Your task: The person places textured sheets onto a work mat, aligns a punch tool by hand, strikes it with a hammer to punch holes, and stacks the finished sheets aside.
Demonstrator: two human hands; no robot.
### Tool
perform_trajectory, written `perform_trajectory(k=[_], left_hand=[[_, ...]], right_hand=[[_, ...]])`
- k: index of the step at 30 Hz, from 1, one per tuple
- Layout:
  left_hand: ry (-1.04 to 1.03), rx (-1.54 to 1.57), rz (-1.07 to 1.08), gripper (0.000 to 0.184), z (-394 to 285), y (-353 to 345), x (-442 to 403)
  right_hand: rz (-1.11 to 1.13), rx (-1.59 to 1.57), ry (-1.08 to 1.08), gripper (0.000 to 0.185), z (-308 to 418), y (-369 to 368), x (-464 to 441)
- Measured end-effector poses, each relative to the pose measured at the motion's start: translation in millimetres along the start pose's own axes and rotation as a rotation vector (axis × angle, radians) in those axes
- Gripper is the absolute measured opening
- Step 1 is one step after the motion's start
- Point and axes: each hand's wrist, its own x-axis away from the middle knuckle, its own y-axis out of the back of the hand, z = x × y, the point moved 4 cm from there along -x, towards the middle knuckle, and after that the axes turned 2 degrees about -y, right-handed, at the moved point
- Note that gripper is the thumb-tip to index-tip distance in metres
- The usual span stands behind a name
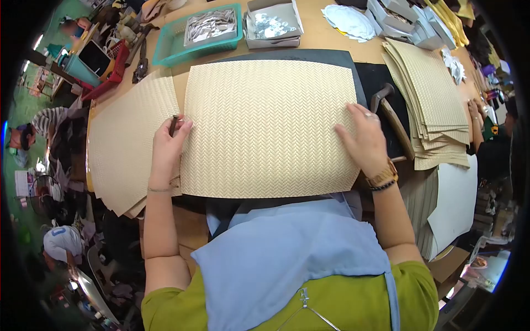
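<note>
A cream sheet with a herringbone weave [268,129] lies in front of me over a dark board [326,55]. At its left edge is my left hand [171,140], closed around a short dark metal rod [173,126], with the thumb by the sheet's edge. My right hand [364,135] lies with spread fingers on the sheet's right edge. Just beyond it, on a black surface, rests a hammer [382,96] with a dark head and wooden handle.
Stacks of similar cream sheets stand at left [132,143] and right [430,94]. At the back are a teal basket [165,47] of small pale pieces and a cardboard box [299,39] of shiny discs. Other people work on both sides.
</note>
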Motion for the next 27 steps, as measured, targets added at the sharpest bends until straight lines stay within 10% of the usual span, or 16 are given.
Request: perform_trajectory(k=[14,27], left_hand=[[0.009,0.111,-0.069,0.030,24,1,14],[-0.288,-0.380,-0.027,0.033,-5,9,46]], right_hand=[[-0.045,-0.787,-0.344,0.023,-67,-24,-22],[-0.153,0.239,-0.195,0.037,-103,25,16]])
